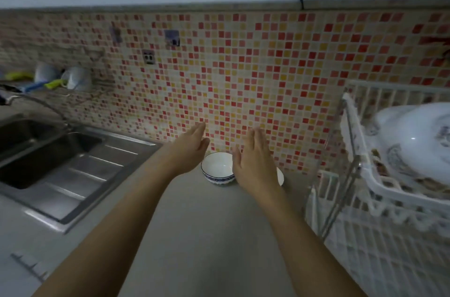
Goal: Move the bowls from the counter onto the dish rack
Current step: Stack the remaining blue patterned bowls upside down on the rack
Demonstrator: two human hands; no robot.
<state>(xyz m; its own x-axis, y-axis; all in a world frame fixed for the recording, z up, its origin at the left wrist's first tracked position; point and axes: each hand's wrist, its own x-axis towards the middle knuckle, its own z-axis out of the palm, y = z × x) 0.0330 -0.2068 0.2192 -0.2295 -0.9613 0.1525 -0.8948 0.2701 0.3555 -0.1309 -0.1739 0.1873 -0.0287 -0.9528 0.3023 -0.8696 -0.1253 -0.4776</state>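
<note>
- Counter [207,236]: grey, smooth, runs from the sink [48,150] on the left to the dish rack [379,236] on the right. Mosaic tile wall behind it.
- Dish rack: white lattice, two tiers on thin metal legs. Upper tier holds large white patterned dishes [414,141]; the lower tier shows bare grid. Judgement: the lower tier is the easier drop, though the legs and upper tray crowd the way in.
- Left hand [190,150]: fingers straight and together, palm facing inward, holding nothing, hovering just left of the bowl.
- Right hand [255,165]: fingers loosely spread, empty, in front of the second bowl, covering most of it.
- Bowl [217,169]: small, white, blue band around the outside, upright, empty, on the counter near the wall, between the two hands.
- Second bowl [280,176]: only a white rim sliver shows past the right hand, just beside the first. Cannot tell if they touch.
- Handling (judgement): glazed ceramic, so rigid, brittle, slick, likely light for its size. Chips on a knock against the rack legs or the other dishes.
- Grip (judgement): thumb over the rim, fingers under the blue band, or cup the wall from both sides. One bowl per hand looks feasible.
</note>
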